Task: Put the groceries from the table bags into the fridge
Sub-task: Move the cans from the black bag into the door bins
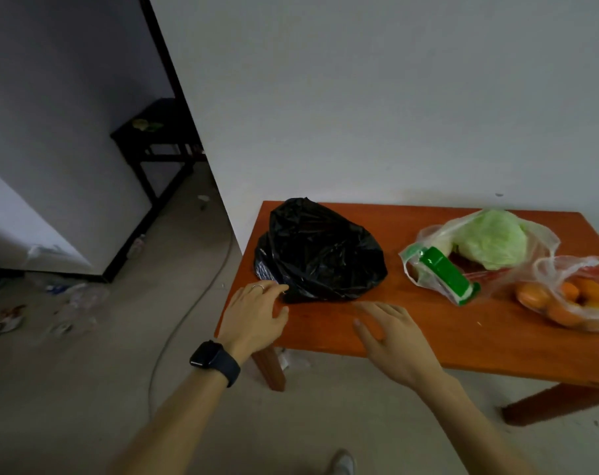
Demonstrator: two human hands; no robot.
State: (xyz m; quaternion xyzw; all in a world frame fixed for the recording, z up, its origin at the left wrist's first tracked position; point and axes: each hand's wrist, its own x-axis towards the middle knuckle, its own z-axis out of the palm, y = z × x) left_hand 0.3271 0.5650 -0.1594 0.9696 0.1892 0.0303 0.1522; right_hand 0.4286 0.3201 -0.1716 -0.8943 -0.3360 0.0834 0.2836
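Reaching toward the black bag (322, 255), both hands are over the near-left part of the orange-brown table (462, 341). Left hand (257, 313): fingers slightly bent and close together, tips touching the bag's near-left edge, thumb held apart below them, nothing pinched. A ring (258, 287) is on one finger and a dark watch (216, 359) on the wrist. Right hand (390, 337): motion-blurred, fingers spread and relaxed, holding nothing, just beside the bag's near edge; contact with the table can't be told.

The black bag sits crumpled at the table's left end, contents hidden. Further right is a clear bag (425, 269) lying on its side with a pale green cabbage (490, 238) and a green packet (445, 274) inside; the packet pokes toward the bag's near end. Touching that bag at the table's right edge is another clear bag (548, 269) holding oranges (572, 296), partly cut off by the frame.

Table stands against a white wall (359, 97). On the far left is a white box-like unit (34, 217); can't tell what it is. Behind it stands a dark side table (154, 138) with something greenish on top. A grey cable (188, 303) runs across the floor, and scattered litter (68, 296) lies at left. A shoe tip (342, 464) shows at the bottom edge.
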